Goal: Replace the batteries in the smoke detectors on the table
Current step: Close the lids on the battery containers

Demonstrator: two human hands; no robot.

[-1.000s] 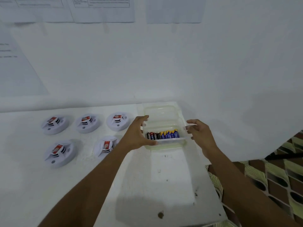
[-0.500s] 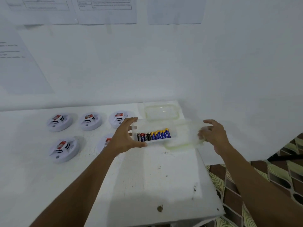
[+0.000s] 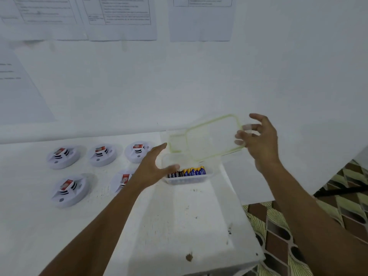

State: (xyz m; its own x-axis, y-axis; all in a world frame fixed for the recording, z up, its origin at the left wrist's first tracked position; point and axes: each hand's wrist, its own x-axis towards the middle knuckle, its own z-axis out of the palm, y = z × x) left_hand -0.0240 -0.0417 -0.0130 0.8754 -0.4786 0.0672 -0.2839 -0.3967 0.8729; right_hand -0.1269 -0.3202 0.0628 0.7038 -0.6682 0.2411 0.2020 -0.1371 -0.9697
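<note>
Opening-supplies step, I reckon: smoke detectors [image 3: 65, 156] untouched mid-left, L hand [image 3: 153, 168] cups tub [image 3: 189, 179] w/ batts [image 3: 187, 172] at centre, R hand [image 3: 256, 140] pinches raised lid [image 3: 211, 138] behind; next: park lid, pinch out one batt.

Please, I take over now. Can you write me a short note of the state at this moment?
Left hand: grips the left end of the battery box on the table.
Right hand: pinches the lid, raised and tilted above the box.
Batteries lie in the box; five smoke detectors sit left of it.
Done: box opened. Left: put the lid down, swap batteries in every detector.
</note>
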